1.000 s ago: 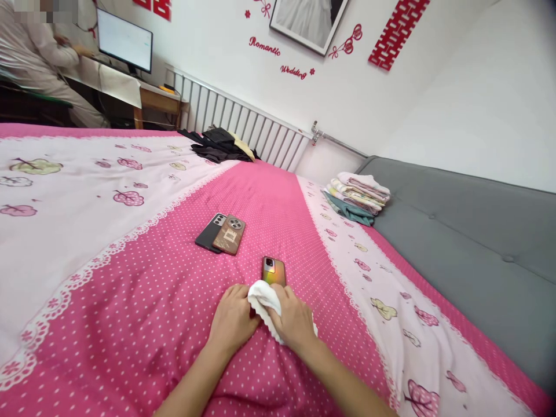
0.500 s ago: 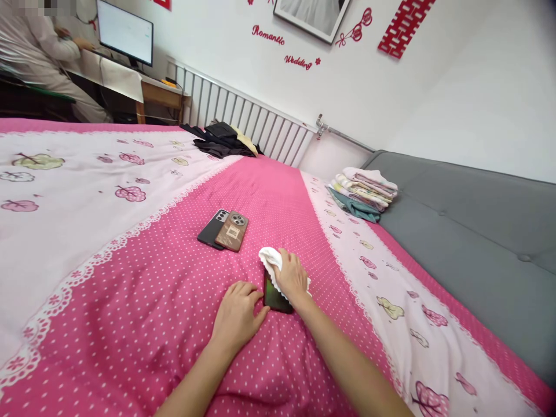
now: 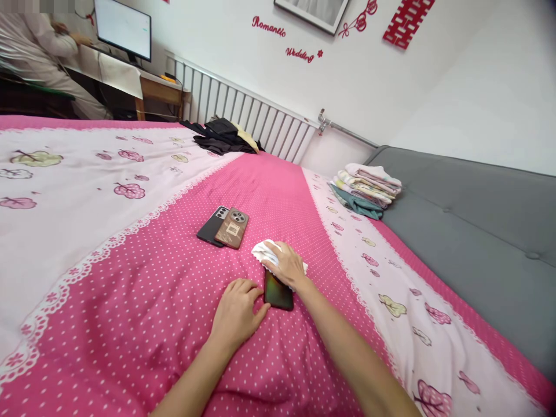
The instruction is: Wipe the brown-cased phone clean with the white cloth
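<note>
A dark smartphone [image 3: 278, 293] lies on the pink dotted bedspread, its upper part covered by a white cloth [image 3: 264, 252]. My right hand [image 3: 286, 265] grips this cloth and presses it over the phone's far end. Beside the phone's left edge rests my left hand [image 3: 238, 307], fingers stretched out, with thumb and fingertips at the phone's side. Farther off to the left, a brown phone [image 3: 232, 229] with a round camera ring and a pale label partly overlaps a black phone [image 3: 211, 227]; both lie back side up.
Folded clothes [image 3: 367, 188] are stacked by the grey headboard [image 3: 469, 214]. Dark clothes [image 3: 223, 137] lie at the bed's far edge, before a radiator [image 3: 243, 101]. At the left, a person [image 3: 52, 52] sits at a desk with a monitor [image 3: 124, 30].
My right hand has slid the cloth slightly up and left, uncovering more of the phone's near part. My left hand stays at the phone's side.
</note>
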A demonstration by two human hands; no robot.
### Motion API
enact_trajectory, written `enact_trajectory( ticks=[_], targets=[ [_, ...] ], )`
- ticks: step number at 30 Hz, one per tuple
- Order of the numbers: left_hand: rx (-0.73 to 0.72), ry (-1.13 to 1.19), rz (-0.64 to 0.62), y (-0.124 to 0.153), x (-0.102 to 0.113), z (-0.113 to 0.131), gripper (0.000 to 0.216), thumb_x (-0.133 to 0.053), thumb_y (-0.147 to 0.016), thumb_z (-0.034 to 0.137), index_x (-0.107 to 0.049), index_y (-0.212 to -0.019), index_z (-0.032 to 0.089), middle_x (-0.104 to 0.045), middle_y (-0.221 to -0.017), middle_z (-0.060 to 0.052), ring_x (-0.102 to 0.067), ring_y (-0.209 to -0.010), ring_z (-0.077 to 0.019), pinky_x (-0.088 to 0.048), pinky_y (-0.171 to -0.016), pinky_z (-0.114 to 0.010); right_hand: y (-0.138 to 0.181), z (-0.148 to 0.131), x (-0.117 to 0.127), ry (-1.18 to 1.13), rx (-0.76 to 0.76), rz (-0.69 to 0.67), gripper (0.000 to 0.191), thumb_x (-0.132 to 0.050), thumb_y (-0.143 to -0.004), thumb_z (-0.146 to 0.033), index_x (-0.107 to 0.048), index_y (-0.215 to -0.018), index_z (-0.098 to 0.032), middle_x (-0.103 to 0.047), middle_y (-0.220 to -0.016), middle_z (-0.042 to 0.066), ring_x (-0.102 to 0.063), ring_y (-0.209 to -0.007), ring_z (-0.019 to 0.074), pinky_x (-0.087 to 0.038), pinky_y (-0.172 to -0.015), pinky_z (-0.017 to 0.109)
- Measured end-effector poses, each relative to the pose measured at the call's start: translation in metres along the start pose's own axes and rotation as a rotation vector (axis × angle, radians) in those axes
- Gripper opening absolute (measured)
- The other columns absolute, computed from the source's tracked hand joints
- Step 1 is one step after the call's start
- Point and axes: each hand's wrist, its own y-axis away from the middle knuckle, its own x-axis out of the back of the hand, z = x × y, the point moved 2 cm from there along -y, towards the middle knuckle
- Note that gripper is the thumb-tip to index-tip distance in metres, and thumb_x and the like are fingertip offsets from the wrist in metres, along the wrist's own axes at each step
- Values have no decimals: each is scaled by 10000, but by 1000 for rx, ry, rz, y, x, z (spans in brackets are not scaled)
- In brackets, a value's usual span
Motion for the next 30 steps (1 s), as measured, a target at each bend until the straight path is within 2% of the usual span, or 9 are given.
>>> enact_trajectory(
  ticks=[6,10,14,17,21,30],
  targets=[
    [-5,3,-1,0,0,1,203,-586,-800,305,-647,-937,169,-619,-955,-69,-536,-918,-231,-406,-880,-403,17,-5,14,56,-115,-61,461,-438,-890,-382,-381,-1346,-350,-542,-1128,42,-500,-1050,180,-388,-836,266],
    [-8,6,10,1,0,0,195,-597,-792,297,-648,-932,173,-622,-949,-68,-539,-919,-232,-402,-882,-405,55,-8,30,58,-134,-108,472,-473,-870,-305,-398,-1333,-353,-546,-1119,38,-544,-980,175,-411,-770,249],
    [-10,21,24,0,1,0,180,-602,-786,298,-648,-918,185,-625,-950,-65,-544,-916,-232,-402,-876,-407,101,-10,47,85,-138,-197,467,-468,-866,-301,-409,-1325,-367,-561,-1103,37,-576,-904,176,-427,-719,259],
    [-13,21,20,0,0,0,178,-592,-792,305,-647,-908,183,-623,-955,-68,-543,-909,-230,-402,-873,-407,118,-12,51,93,-175,-203,449,-448,-877,-303,-419,-1321,-360,-572,-1084,42,-585,-878,182,-433,-708,271],
    [-8,30,20,0,0,0,180,-600,-785,309,-649,-911,189,-621,-946,-68,-541,-905,-230,-405,-868,-407,108,-11,42,140,-237,-173,438,-420,-892,-295,-416,-1326,-352,-575,-1090,53,-584,-891,193,-428,-715,285],
    [-3,17,11,0,-1,1,201,-587,-800,326,-647,-929,183,-622,-953,-66,-539,-918,-233,-402,-874,-407,31,7,15,231,-359,-125,426,-402,-902,-329,-409,-1329,-332,-567,-1068,77,-565,-958,214,-409,-748,303]
  ],
)
